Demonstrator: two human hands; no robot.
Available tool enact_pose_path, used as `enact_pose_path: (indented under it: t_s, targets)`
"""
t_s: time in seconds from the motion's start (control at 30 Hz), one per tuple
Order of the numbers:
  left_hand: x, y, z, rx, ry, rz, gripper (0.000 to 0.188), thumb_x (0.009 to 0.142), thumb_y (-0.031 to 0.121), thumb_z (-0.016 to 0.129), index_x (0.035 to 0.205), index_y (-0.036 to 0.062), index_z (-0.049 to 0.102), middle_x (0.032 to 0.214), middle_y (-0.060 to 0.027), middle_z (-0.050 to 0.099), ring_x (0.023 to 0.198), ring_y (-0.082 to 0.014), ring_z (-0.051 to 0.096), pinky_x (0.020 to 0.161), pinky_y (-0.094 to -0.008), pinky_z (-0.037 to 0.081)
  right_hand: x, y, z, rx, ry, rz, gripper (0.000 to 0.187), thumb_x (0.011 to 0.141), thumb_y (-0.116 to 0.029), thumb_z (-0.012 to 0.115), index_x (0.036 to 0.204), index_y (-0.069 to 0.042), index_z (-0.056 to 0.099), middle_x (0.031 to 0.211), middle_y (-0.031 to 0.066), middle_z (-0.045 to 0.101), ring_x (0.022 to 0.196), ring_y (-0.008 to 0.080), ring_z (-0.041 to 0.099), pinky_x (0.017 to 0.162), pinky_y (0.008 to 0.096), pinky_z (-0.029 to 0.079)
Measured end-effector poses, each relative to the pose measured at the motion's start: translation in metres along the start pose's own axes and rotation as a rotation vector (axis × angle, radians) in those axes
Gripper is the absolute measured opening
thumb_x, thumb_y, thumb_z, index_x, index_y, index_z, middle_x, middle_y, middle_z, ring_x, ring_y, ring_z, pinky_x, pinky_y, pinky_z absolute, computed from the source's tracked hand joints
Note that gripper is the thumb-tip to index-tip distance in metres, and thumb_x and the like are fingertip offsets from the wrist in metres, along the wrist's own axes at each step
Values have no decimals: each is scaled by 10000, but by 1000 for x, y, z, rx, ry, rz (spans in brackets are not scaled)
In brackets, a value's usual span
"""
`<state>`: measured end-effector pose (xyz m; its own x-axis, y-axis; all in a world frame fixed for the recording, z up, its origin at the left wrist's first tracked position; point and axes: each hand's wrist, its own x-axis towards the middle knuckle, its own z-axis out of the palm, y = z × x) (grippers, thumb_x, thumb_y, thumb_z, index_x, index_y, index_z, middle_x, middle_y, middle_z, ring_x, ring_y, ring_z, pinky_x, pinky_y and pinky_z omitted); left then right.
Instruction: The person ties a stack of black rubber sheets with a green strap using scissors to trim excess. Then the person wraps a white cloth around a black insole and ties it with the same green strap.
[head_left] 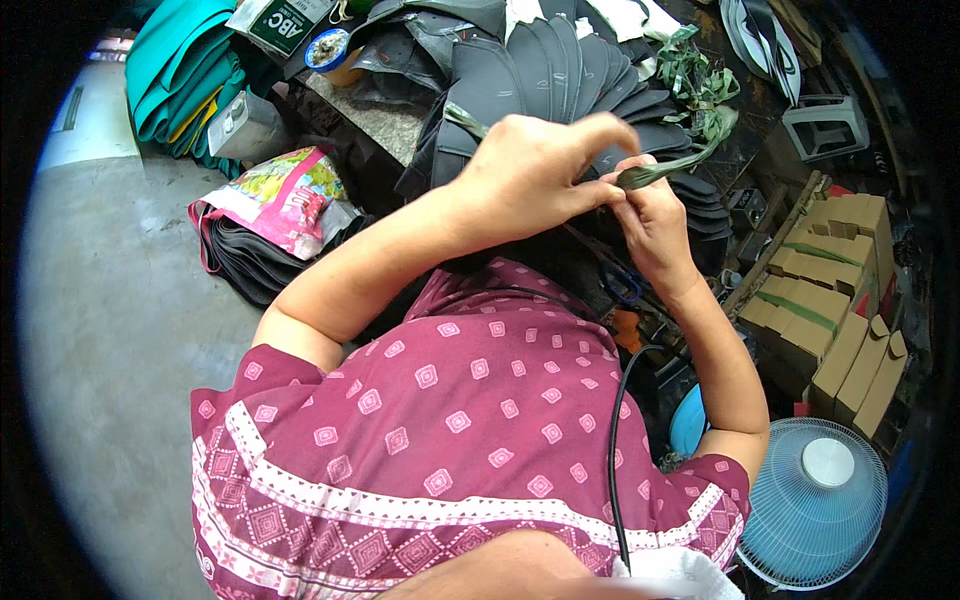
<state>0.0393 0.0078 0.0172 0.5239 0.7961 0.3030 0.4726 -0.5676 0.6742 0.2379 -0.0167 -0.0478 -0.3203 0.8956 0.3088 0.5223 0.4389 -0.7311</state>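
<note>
Both of my hands meet above a pile of dark grey cut pieces that lie fanned out and overlapping. My left hand has its thumb tip against the right fingertips, the forefinger bent above them. In the pinched fingers of my right hand is a dark green strip, bunched at its end. This strip trails up to a tangle of green strips on the pile's right side. A short green piece also pokes out behind the left hand; whether it belongs to the same strip is hidden.
Cardboard boxes and a blue fan stand at the right. On the left are folded teal material, a grey container and a pink patterned bag on black material. A black cable crosses my shirt.
</note>
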Motion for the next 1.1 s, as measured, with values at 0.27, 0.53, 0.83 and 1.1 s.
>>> enact_pose_path:
  t_s: [0.27, 0.53, 0.83, 1.1]
  targets:
    - [-10, 11, 6, -34, -294, 206, 361, 820, 91, 706, 1154, 158, 583, 775, -109, 667, 737, -316, 670, 634, -398, 531, 12, -10, 16, 157, -50, 171, 146, 986, -183, 553, 981, -44, 599, 823, 130, 641, 722, 253, 666, 623, 345, 504]
    - [0, -4, 31, -256, 105, 460, 390, 862, 116, 687, 1186, 96, 469, 908, -120, 679, 776, -324, 687, 624, -399, 535, 10, -20, 17, -28, -66, -142, 183, 876, -196, 644, 998, -63, 614, 763, 139, 637, 681, 307, 661, 626, 351, 508]
    - [13, 5, 24, -4, 38, 590, 186, 812, 138, 648, 984, 130, 578, 822, -41, 545, 812, -231, 541, 942, -385, 390, 21, -18, 35, 137, -8, -103, 203, 894, -196, 640, 1030, -44, 630, 802, 127, 649, 715, 261, 669, 655, 334, 510]
    - [13, 7, 17, 27, 65, 476, 123, 821, 188, 584, 939, 166, 610, 782, -37, 502, 847, -280, 550, 817, -370, 478, 26, -12, 44, 154, 24, -113, 224, 910, -195, 636, 1058, -28, 645, 836, 117, 660, 746, 220, 677, 680, 318, 512]
